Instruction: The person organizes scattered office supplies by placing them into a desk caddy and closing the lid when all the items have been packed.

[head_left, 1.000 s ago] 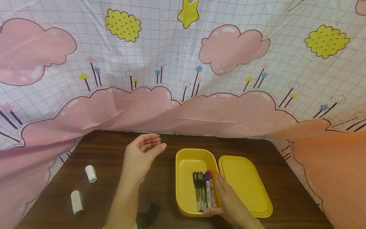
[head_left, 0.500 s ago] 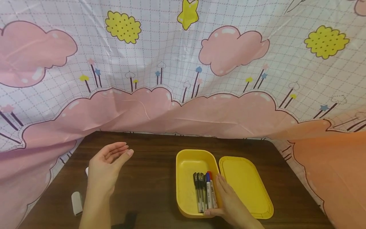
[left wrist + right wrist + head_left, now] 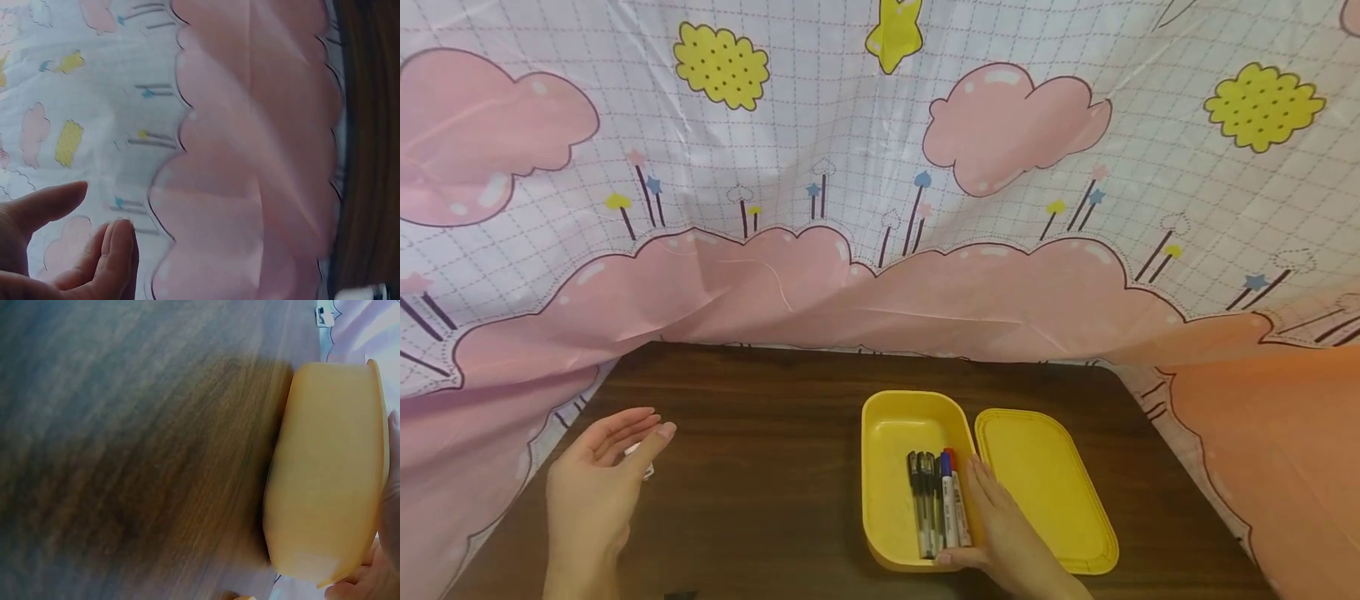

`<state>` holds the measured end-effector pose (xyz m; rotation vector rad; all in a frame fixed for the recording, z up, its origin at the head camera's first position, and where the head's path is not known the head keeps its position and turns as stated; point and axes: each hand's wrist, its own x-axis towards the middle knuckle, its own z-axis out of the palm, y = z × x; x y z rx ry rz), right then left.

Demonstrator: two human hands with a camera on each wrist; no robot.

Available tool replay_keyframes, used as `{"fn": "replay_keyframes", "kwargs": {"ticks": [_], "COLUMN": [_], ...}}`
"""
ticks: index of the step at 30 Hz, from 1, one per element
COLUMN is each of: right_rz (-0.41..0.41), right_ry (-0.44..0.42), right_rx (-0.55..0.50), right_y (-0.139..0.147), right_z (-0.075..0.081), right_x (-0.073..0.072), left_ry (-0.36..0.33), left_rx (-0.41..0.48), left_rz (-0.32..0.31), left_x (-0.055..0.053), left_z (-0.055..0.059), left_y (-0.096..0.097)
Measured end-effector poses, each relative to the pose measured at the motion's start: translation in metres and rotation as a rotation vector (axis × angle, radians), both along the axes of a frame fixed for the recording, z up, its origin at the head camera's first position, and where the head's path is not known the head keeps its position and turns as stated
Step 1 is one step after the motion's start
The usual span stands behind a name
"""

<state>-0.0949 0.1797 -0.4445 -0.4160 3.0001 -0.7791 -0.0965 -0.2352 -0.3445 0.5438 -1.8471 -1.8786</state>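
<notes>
My left hand [image 3: 598,479] is raised over the left side of the table, its fingers loosely bent and holding nothing; the left wrist view also shows a gap between thumb and fingers. Behind its thumb a small white object [image 3: 647,471] is partly hidden. At right, my right hand [image 3: 1000,525] holds the near right corner of an open yellow box [image 3: 880,400], fingers along the right wall, thumb at the front rim. Inside lie several black-capped pens [image 3: 923,500], a blue-capped marker [image 3: 949,500] and a red-capped marker [image 3: 960,508]. The right wrist view shows the box's outer wall [image 3: 331,469].
A yellow lid [image 3: 1048,492] lies flat to the right of the box, partly under the right forearm. The dark wooden table [image 3: 760,467] ends at a patterned curtain [image 3: 850,292] behind. An orange-toned curtain part [image 3: 1277,450] borders the right side.
My left hand has moved left and toward the near edge, from beside the box to over the white objects, covering the nearer one. My right hand and the box stay put.
</notes>
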Motion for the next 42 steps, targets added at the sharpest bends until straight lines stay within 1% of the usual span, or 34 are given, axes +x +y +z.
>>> {"fn": "replay_keyframes", "kwargs": {"ticks": [3,6,7,10,11,12,14,16,21,23,25,28,30,32,34,37,42], "right_rz": [0.002,0.003,0.005,0.000,-0.004,-0.007,-0.013,-0.015,-0.017,-0.020,-0.023,-0.019,-0.014,-0.010,-0.008,-0.007,-0.007], "right_ry": [-0.019,-0.024,-0.020,-0.005,-0.006,-0.008,-0.013,-0.020,-0.052,-0.061,-0.066,-0.061,-0.054,-0.047,-0.036,-0.025,-0.029], "right_rx": [-0.001,0.005,0.009,0.009,0.007,0.004,0.001,-0.003,-0.017,-0.019,-0.016,-0.006,-0.003,0.002,0.010,0.022,0.024], "right_y": [-0.001,0.000,0.000,0.002,0.003,0.003,0.004,0.005,0.003,0.003,0.002,0.003,0.003,0.003,0.003,0.003,0.002], "right_z": [0.001,0.001,0.001,0.000,-0.001,-0.001,-0.002,-0.002,-0.002,-0.002,-0.002,-0.002,-0.002,-0.002,-0.001,0.000,0.000], "right_x": [0.000,0.000,0.000,0.000,0.000,0.000,0.000,0.000,0.000,0.000,0.000,0.000,-0.001,-0.001,-0.002,-0.002,-0.002], "left_ry": [0.006,-0.020,-0.042,-0.105,-0.135,-0.151,-0.206,-0.275,-0.501,-0.568,-0.611,-0.636,-0.653,-0.652,-0.655,-0.654,-0.677], "left_rx": [0.018,0.071,0.073,0.090,0.080,0.084,0.072,0.045,-0.106,-0.135,-0.140,-0.146,-0.177,-0.189,-0.208,-0.197,-0.234], "left_rz": [0.066,0.133,0.153,0.180,0.187,0.187,0.180,0.172,0.120,0.104,0.094,0.104,0.099,0.102,0.087,0.066,0.005], "left_x": [0.004,0.010,0.011,0.015,0.016,0.016,0.016,0.016,0.017,0.015,0.012,0.008,0.008,0.008,0.007,0.004,0.002], "left_z": [-0.011,-0.024,-0.028,-0.039,-0.042,-0.046,-0.054,-0.061,-0.080,-0.090,-0.100,-0.110,-0.113,-0.115,-0.118,-0.124,-0.135], "left_y": [-0.016,-0.032,-0.037,-0.050,-0.054,-0.058,-0.064,-0.069,-0.083,-0.089,-0.093,-0.096,-0.096,-0.096,-0.097,-0.099,-0.100]}}
